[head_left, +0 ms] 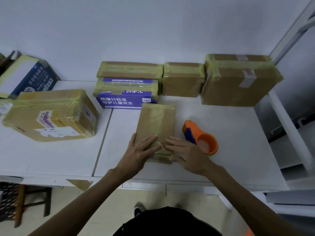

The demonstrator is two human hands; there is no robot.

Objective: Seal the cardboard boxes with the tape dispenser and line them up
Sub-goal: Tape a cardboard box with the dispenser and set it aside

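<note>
Both hands lie flat, the left hand [142, 149] and right hand [185, 153] pressing tape on the small box's [156, 123] near end; its long axis runs away from them. The tape dispenser [200, 137] sits just right, nearest the right hand.

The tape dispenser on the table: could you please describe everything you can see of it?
The tape dispenser looks like orange plastic, with a dark blue part on the side facing the box. Its round, cup-like end faces the near table edge and the narrower end points away. It lies on the white table, right of the flat brown box and close beside the right hand. No hand holds it; whether that hand brushes it is unclear.
</note>
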